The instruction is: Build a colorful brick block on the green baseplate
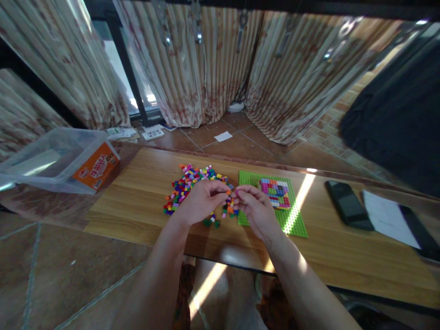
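Observation:
Over the pile of small coloured toy bricks (pixel 187 176), my left hand (pixel 201 201) is closed in a pinch. A small orange brick (pixel 228 192) shows at its fingertips. Close beside it, my right hand (pixel 257 210) pinches a small pink brick (pixel 236 192). The fingertips of both hands nearly meet; whether the two pieces touch, I cannot tell. Partly behind my right hand lies a green studded baseplate (pixel 297 220). On it sits a multicoloured block of joined bricks (pixel 275 190).
A clear plastic tub (pixel 58 178) with an orange label stands left of the wooden table (pixel 130 197). To the right lie a black phone (pixel 349 204), a white paper (pixel 388 217) and another dark flat object (pixel 417 229). Striped curtains (pixel 220 59) hang behind.

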A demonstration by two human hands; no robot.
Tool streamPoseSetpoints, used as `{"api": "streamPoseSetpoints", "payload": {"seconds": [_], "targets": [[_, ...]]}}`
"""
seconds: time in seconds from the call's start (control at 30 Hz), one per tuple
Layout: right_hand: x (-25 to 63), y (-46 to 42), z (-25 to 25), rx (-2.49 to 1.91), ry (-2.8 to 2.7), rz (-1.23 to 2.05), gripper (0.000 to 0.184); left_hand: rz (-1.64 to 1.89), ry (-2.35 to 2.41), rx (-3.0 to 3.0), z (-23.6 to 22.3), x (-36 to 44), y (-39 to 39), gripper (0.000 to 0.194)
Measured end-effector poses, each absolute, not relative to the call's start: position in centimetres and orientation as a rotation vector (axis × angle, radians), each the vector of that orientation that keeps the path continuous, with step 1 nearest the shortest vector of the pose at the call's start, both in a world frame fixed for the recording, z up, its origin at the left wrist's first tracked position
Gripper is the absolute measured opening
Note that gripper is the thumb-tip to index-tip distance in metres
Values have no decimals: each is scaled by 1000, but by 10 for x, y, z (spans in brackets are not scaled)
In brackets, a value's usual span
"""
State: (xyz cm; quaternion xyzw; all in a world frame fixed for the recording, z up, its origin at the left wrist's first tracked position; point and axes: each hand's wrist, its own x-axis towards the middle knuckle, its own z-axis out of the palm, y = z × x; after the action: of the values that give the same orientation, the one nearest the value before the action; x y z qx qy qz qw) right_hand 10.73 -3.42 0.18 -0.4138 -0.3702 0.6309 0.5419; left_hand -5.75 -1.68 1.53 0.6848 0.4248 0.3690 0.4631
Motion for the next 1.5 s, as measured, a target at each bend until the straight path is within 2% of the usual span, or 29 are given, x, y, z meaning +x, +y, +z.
{"api": "streamPoseSetpoints", "payload": {"seconds": [0.33,0.53,0.77,1.1,1.3,1.5], "targets": [[103,-38,0,-1089,-1032,1557,33,846,988,1597,16,-53,-19,12],[111,-36,3,-1038,-974,1666,32,788,889,1541,21,-59,-20,12],[117,-28,-20,-1318,-1410,1126,19,636,1320,1920,5,-79,-9,5],[119,-30,-17,-1372,-1666,1027,26,454,1473,2100,9,-78,-10,18],[122,-38,-13,-1492,-1890,892,6,433,1508,2166,4,-82,-9,24],[119,-38,-16,-1481,-1981,802,8,466,1507,2165,6,-83,-9,22]]}}
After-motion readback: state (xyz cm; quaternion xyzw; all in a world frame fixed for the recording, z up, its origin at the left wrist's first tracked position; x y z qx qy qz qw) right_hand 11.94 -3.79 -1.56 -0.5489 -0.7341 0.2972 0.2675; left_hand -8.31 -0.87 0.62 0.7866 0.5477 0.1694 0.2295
